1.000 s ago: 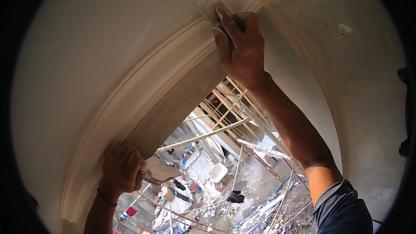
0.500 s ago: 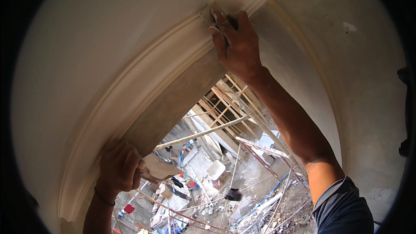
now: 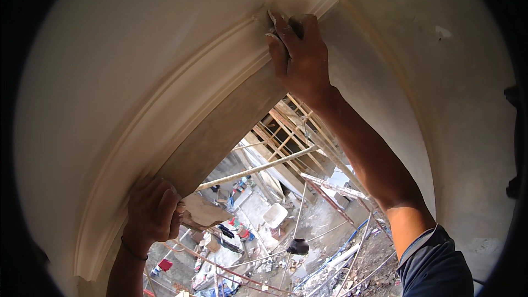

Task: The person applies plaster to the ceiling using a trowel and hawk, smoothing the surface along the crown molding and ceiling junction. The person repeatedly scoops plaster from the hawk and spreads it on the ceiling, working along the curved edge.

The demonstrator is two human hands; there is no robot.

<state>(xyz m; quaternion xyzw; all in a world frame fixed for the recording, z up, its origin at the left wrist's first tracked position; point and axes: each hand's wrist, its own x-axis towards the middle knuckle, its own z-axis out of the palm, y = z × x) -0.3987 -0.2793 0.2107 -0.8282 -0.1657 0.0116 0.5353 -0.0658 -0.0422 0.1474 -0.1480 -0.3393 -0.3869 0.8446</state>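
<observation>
A pale curved moulding (image 3: 184, 85) with raised ridges runs diagonally along the wall, with a flat grey band (image 3: 228, 118) beneath it. My right hand (image 3: 302, 58) reaches up to the moulding's upper end, fingers bent and pressed together against its surface. Light dust coats those fingertips; whatever may be under them is hidden. Lower down, my left hand (image 3: 153, 212) is closed in a fist at the moulding's lower part, beside the end of the grey band. Its curled fingers hide anything inside them.
A smooth curved wall (image 3: 462, 77) rises on the right. Far below lie a wooden framework (image 3: 286, 132), a pale pole (image 3: 258, 168), a white basin (image 3: 275, 215), scaffold pipes (image 3: 330, 203) and rubble (image 3: 363, 267). A brown board (image 3: 203, 213) shows beside my left hand.
</observation>
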